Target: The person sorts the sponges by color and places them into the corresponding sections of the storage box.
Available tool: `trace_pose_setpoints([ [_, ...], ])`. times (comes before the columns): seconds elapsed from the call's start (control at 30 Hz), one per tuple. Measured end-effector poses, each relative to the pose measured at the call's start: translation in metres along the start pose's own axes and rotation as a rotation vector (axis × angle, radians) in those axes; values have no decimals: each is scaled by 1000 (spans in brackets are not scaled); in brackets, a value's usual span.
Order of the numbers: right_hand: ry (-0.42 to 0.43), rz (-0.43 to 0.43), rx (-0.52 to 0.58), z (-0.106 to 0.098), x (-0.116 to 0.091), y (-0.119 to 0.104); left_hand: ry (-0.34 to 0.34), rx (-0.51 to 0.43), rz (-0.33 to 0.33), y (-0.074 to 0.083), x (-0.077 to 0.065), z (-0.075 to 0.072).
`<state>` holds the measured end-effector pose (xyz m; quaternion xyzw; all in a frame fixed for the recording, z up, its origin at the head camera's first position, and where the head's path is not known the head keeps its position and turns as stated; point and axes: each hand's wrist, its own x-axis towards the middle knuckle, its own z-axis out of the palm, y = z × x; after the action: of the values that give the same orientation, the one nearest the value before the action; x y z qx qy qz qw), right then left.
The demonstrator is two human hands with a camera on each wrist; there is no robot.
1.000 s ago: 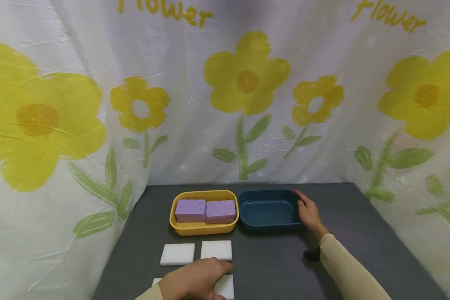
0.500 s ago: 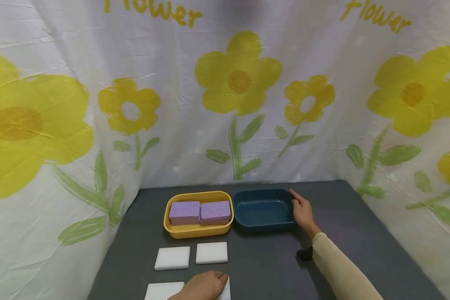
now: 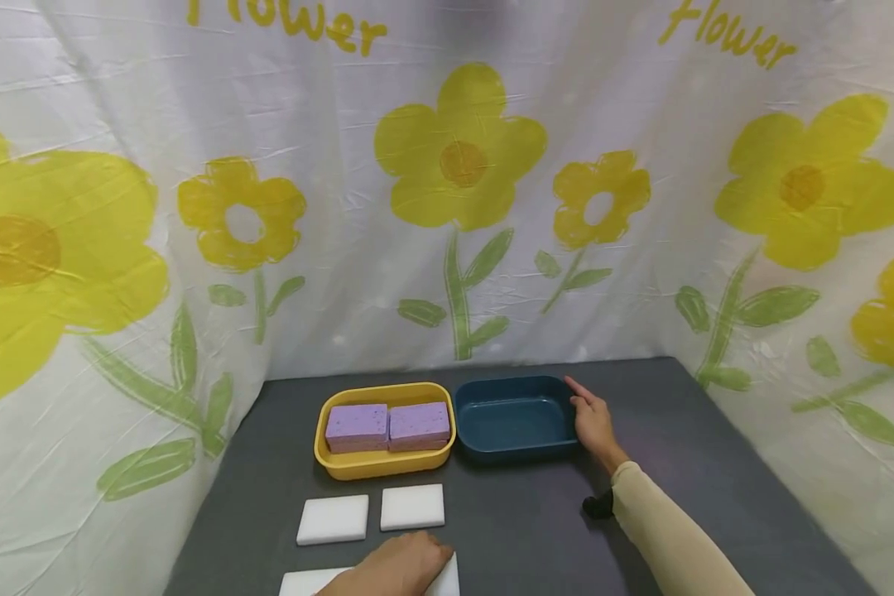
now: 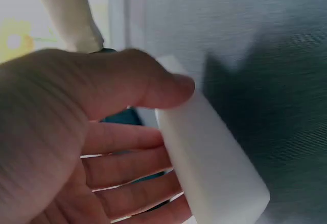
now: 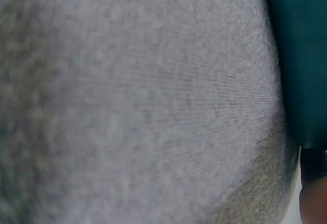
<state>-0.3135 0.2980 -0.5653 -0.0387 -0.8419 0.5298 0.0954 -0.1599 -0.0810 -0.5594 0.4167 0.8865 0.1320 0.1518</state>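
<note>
In the head view my left hand [image 3: 395, 567] is at the near edge of the table, holding a white sponge block [image 3: 447, 575]. The left wrist view shows the thumb on one face of this sponge block [image 4: 209, 157] and the fingers behind it, with the block tilted over the dark surface. My right hand [image 3: 594, 426] holds the right end of a dark blue tray [image 3: 517, 451], index finger along the far corner of its rim. In the right wrist view the tray's outer wall [image 5: 301, 55] is at the right, a fingertip [image 5: 314, 201] below it.
A yellow tray [image 3: 383, 469] with purple sponges [image 3: 358, 422] stands left of the blue tray. More white blocks lie in front: one at left [image 3: 333, 520], one beside it [image 3: 412, 507], another nearer [image 3: 305, 582]. A curtain with flowers [image 3: 328, 281] surrounds the table.
My left hand has gone from spread over the near right white block to gripping it. The head view has swung slightly right. My right hand stays on the blue tray.
</note>
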Motion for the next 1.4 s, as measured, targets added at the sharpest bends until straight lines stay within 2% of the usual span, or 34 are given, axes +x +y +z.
trace_pose_setpoints([
  [0.07,-5,0,-12,-1,0,-1,-12,-8,-26,22,-2,-30],
  [0.2,-19,0,-16,-2,2,-2,36,117,-26,42,10,-67],
  [0.3,-19,-5,-29,-1,4,-1,89,181,7,44,26,-84],
  [0.43,3,3,-57,2,4,1,100,161,41,45,46,-103],
  [0.53,15,10,-54,3,3,2,110,156,41,45,61,-113],
  [0.7,31,0,-47,3,2,2,187,160,-3,43,87,-123],
  [0.93,40,3,-26,4,0,2,309,118,-53,37,129,-124],
  [1.2,49,8,-4,6,1,2,348,95,-56,25,178,-117],
  [1.4,58,2,5,6,2,0,325,86,-66,17,208,-108],
])
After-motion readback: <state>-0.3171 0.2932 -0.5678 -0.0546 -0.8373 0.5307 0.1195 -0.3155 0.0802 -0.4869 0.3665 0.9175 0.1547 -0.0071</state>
